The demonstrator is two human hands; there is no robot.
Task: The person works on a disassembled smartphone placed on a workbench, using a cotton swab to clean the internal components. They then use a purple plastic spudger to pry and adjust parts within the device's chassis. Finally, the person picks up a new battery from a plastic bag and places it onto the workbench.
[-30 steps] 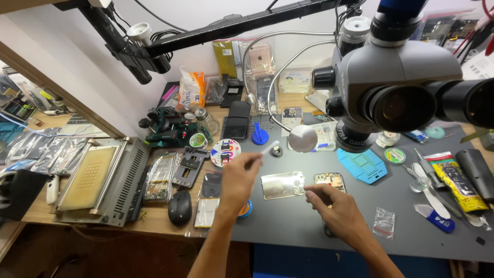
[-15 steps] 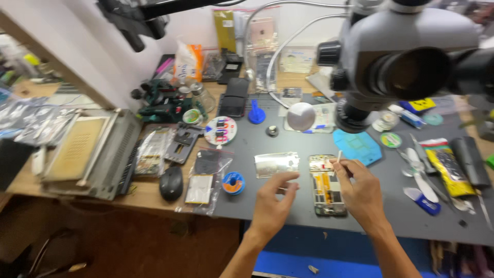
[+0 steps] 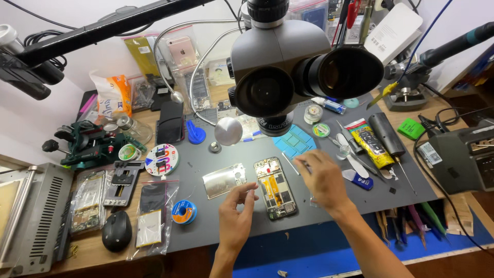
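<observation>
Opened phone (image 3: 276,188) lies back-up on the grey mat (image 3: 216,226) covering the surface, internals exposed, long axis running away from the person; taken here as the reference point. Right hand (image 3: 321,180) sits just to the right of the phone, fingers (image 3: 307,163) pinched shut around thin metal tweezers (image 3: 291,163), whose tip angles up and left, just off the phone's upper right corner. Whether the tip touches the phone cannot be told. Left hand (image 3: 234,219) rests just left of the phone's lower half, thumb and forefinger drawn together at the tips; anything held between them is too small to make out. Silver metal plate (image 3: 223,180) lies flat directly left of the phone, just above the left hand, apart from both. Blue solder spool (image 3: 183,211) sits farther left of the phone, near a bagged dark panel (image 3: 151,220). Black mouse (image 3: 117,230) lies beyond that, at far left. Large grey microscope head (image 3: 293,69) hangs above and behind the phone. Blue square pad (image 3: 293,141) lies just behind the phone, under the microscope. Yellow-and-black tube (image 3: 367,141) lies to the right of the phone, beyond the right hand.
</observation>
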